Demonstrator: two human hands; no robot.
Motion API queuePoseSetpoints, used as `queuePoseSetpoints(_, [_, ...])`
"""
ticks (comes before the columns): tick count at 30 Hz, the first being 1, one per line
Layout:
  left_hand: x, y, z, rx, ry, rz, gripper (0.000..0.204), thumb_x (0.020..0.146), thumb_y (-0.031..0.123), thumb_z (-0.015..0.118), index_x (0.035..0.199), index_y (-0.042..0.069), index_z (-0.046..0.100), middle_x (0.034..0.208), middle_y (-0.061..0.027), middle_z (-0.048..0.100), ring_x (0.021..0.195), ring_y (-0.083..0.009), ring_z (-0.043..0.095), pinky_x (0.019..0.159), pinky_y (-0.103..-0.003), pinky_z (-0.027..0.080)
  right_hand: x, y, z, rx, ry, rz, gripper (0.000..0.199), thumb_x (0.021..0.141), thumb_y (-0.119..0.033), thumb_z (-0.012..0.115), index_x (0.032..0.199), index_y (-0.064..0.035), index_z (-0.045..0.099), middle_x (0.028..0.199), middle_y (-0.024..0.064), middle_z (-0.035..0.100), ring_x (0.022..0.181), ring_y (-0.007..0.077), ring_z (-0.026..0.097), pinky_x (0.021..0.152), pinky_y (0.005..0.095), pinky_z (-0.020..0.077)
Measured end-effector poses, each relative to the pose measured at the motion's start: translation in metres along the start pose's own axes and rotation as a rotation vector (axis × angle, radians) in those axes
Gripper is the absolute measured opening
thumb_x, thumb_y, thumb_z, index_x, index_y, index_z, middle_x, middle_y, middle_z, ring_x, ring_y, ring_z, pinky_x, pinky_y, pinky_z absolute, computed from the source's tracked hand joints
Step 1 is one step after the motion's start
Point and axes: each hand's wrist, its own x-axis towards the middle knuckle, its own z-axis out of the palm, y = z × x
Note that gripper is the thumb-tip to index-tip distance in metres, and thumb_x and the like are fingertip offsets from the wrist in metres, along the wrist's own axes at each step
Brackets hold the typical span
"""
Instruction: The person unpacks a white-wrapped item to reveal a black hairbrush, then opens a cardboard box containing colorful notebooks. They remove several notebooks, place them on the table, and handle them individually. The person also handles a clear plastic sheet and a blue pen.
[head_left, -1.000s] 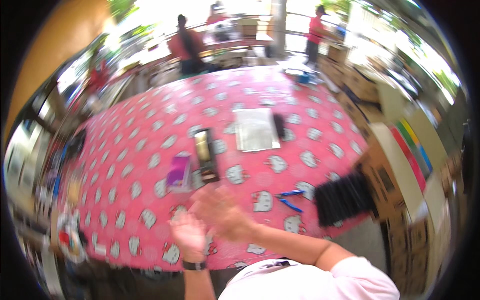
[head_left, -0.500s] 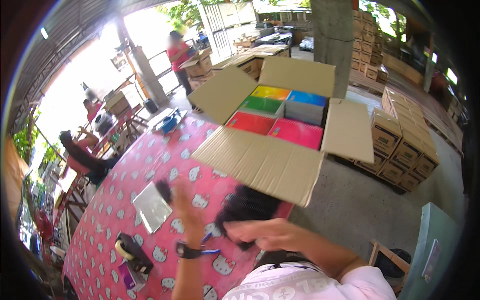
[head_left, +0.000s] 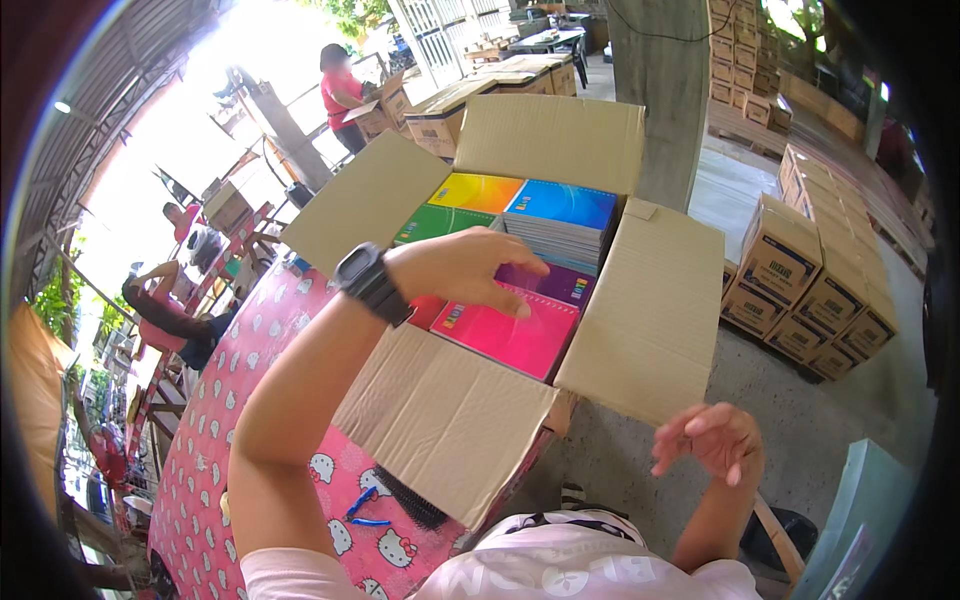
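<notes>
A large open cardboard box [head_left: 640,310] holds stacks of spiral notebooks with coloured covers. My left hand [head_left: 465,270], with a black watch on its wrist, reaches into the box and rests on the pink notebook [head_left: 505,335] next to a purple one [head_left: 555,283]. Whether its fingers grip the cover cannot be told. A blue notebook stack [head_left: 562,215], a yellow one [head_left: 475,192] and a green one [head_left: 435,225] lie further back in the box. My right hand [head_left: 712,440] hovers empty outside the box's near right flap, fingers loosely spread.
A table with a pink patterned cloth [head_left: 250,400] stands at the left, with a black comb-like strip [head_left: 410,497] and blue scissors [head_left: 362,507] on it. Stacked small cartons [head_left: 815,285] stand on the floor at right. A concrete pillar [head_left: 665,90] rises behind. People work at the back left [head_left: 340,95].
My view has swung from the pink table to the open box. My left hand has moved into the box onto the pink notebook; my right hand has dropped to the right of it.
</notes>
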Motion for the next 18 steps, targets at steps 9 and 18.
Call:
queuePoseSetpoints(9, [0.043, -0.013, 0.011, -0.368, -0.638, -0.437, 0.068, 0.066, 0.041, 0.077, 0.115, 0.000, 0.055, 0.101, -0.0127, 0.064, 0.092, -0.0212, 0.060, 0.082, -0.031, 0.045, -0.030, -0.025, -0.035, 0.275, -0.248, -0.174, 0.047, 0.081, -0.018, 0.067, 0.113, 0.0120, 0.051, 0.108, 0.0372, 0.051, 0.108, 0.0488, 0.048, 0.084, 0.0556, 0.0441])
queuePoseSetpoints(18, [0.061, -0.013, 0.016, -0.132, -0.828, -0.348, 0.082, 0.061, 0.048, 0.076, 0.121, -0.002, 0.051, 0.112, -0.0186, 0.059, 0.103, -0.0284, 0.057, 0.089, -0.036, 0.043, 0.001, -0.022, -0.057, 0.209, -0.510, -0.164, 0.042, 0.081, -0.020, 0.068, 0.111, 0.0047, 0.055, 0.102, 0.0332, 0.056, 0.099, 0.0457, 0.055, 0.077, 0.0560, 0.0474])
